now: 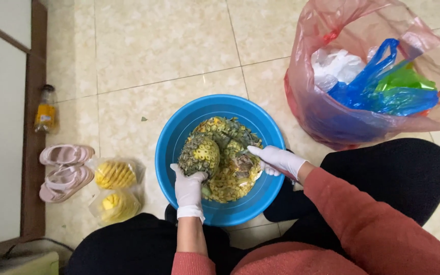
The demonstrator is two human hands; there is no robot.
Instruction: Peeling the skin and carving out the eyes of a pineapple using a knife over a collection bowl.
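A blue plastic basin sits on the tiled floor between my knees, filled with pineapple peel and scraps. My left hand, in a white glove, grips a whole unpeeled pineapple from below, over the basin. My right hand, also in a white glove, is closed on something thin, likely a knife handle, with its forefinger pointing at the fruit; the blade is hidden.
Two peeled pineapples in clear bags lie on the floor at left, beside a pair of pink sandals. A small bottle of orange liquid stands by the wooden door frame. A red rubbish bag holding blue, green and white plastic stands at right.
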